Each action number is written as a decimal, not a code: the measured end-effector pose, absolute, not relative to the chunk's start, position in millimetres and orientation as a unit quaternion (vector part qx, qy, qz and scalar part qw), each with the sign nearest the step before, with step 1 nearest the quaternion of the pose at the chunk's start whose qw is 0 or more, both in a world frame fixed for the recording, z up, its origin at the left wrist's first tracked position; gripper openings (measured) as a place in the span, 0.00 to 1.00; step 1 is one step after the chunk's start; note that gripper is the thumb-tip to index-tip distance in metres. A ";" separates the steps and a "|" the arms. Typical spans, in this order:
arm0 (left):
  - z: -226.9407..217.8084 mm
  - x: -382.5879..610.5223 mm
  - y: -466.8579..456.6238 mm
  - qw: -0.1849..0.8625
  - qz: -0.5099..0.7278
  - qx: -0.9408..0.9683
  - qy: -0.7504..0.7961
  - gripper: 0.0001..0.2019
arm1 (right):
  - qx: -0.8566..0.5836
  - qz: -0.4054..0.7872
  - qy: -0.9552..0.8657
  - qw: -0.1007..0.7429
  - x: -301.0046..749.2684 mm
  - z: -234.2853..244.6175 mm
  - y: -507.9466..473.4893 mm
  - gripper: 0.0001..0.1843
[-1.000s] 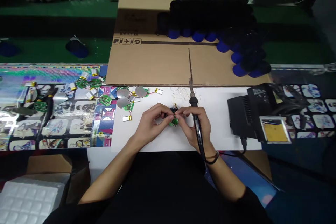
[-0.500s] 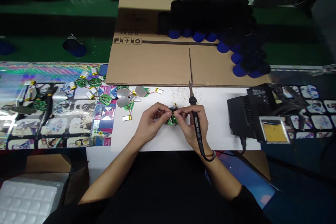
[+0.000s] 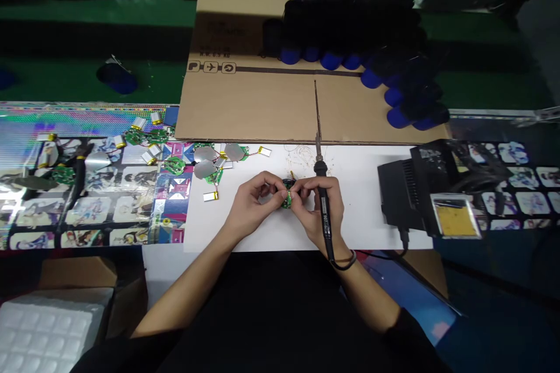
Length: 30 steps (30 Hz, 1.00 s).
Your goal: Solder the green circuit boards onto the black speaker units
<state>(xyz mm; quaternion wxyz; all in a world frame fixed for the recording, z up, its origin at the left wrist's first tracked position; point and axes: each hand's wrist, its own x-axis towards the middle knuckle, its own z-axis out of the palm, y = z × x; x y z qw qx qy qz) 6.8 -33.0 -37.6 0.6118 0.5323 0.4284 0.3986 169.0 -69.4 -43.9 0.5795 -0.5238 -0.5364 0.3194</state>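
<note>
My left hand [image 3: 251, 203] and my right hand [image 3: 317, 207] meet over a white sheet [image 3: 371, 210], both pinching a small round green circuit board [image 3: 286, 198]. The right hand also carries a black soldering iron [image 3: 324, 210] lying across its back, tip pointing away from me toward the cardboard. The board is mostly hidden by my fingertips.
A flat cardboard box [image 3: 262, 105] lies behind the hands with a pile of black and blue cylinders [image 3: 376, 52] on it. More green boards, silver discs and small batteries [image 3: 205, 166] lie to the left. A black soldering station [image 3: 431, 192] stands right. White foam [image 3: 48, 332] sits lower left.
Both hands stayed together on the board. The right hand turned a little, so the soldering iron handle swung slightly left; the board was rotated between the fingers.
</note>
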 end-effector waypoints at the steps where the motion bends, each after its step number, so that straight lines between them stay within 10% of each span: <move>1: -38.8 7.0 -32.9 0.615 0.401 0.527 0.427 0.11 | -0.527 0.316 -0.536 0.578 168.2 -44.2 -69.9 0.16; 23: -30.1 -10.5 -22.3 0.559 0.314 0.651 0.407 0.08 | -0.446 0.225 -0.705 0.504 192.9 -36.4 -68.0 0.21; 30: -34.5 -6.9 -22.7 0.378 0.396 0.760 0.351 0.04 | -0.498 0.233 -0.661 0.510 189.0 -41.6 -73.2 0.16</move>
